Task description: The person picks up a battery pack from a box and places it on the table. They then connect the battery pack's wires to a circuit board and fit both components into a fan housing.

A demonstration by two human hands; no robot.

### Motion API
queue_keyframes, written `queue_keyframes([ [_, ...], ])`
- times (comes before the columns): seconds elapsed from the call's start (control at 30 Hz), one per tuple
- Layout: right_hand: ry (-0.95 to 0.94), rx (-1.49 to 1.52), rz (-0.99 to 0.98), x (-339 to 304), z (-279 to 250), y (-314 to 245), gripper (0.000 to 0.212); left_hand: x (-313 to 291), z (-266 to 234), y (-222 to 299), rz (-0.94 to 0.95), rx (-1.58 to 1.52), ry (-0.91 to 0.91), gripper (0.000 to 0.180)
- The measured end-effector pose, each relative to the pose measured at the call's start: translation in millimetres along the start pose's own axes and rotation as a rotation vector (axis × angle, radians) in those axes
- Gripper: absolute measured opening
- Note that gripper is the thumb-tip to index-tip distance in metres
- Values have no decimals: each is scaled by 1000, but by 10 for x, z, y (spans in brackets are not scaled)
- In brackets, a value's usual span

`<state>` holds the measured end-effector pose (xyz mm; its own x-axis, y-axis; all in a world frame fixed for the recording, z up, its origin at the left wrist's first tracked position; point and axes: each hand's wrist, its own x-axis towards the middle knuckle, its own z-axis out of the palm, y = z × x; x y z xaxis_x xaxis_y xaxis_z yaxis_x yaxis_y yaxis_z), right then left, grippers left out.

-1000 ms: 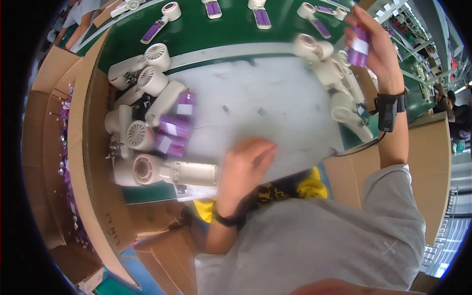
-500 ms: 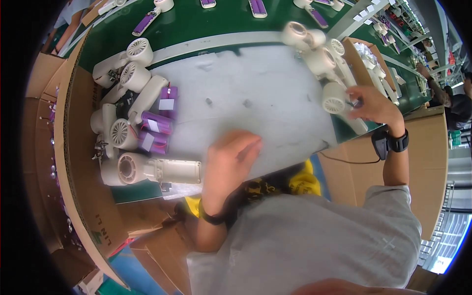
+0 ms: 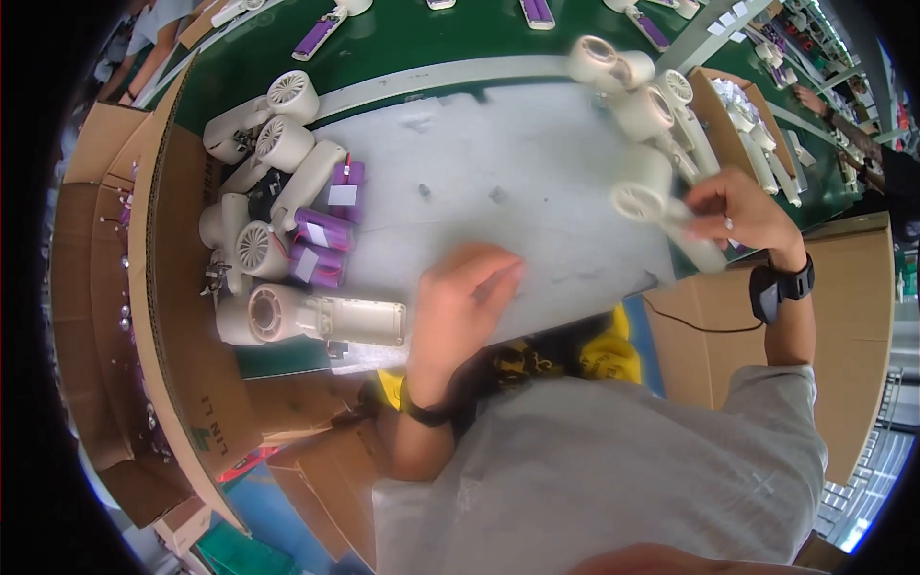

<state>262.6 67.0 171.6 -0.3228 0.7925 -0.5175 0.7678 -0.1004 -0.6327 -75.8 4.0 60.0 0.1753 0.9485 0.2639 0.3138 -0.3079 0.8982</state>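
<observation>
On the right of the pale work mat [image 3: 537, 163], my right hand [image 3: 743, 216] has its fingers closed at the handle of a white handheld fan [image 3: 644, 182]. The fan's round head is blurred, and its handle slants down under my fingers. My left hand [image 3: 465, 302] hovers over the mat's near edge with fingers curled together; nothing shows in it. Left of that hand, an open white fan housing [image 3: 355, 321] lies on its side. Behind it are several purple battery packs [image 3: 321, 230] with red wires.
White fan bodies [image 3: 283, 144] crowd the left side along a cardboard wall [image 3: 182, 240]. More fan bodies [image 3: 642, 110] stand behind my right hand, beside a cardboard box of parts [image 3: 719, 115]. Across a pale rail lies a green belt [image 3: 412, 38]. Another person's arm [image 3: 829, 110] shows far right.
My right hand has closed at the fan's handle, and the fan has shifted left and turned a little. My left hand keeps nearly the same pose. The whole view has shifted slightly.
</observation>
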Motion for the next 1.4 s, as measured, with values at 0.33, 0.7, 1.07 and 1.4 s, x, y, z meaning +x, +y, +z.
queue_keyframes([
  [0.33, 296, -292, -563, 573, 853, -447, 28, 64, 28, 44, -45, 44, 14, 27],
  [0.7, 152, 22, -237, 586, 632, -322, 26, 283, 452, 166, -52, 259, -27, 35],
  [1.07, 341, -163, -527, 445, 1088, -380, 26, 75, 163, 176, -217, -32, -69, 31],
  [1.4, 407, -162, -828, 635, 1235, -424, 20, 54, 143, 119, -174, -72, -70, 33],
])
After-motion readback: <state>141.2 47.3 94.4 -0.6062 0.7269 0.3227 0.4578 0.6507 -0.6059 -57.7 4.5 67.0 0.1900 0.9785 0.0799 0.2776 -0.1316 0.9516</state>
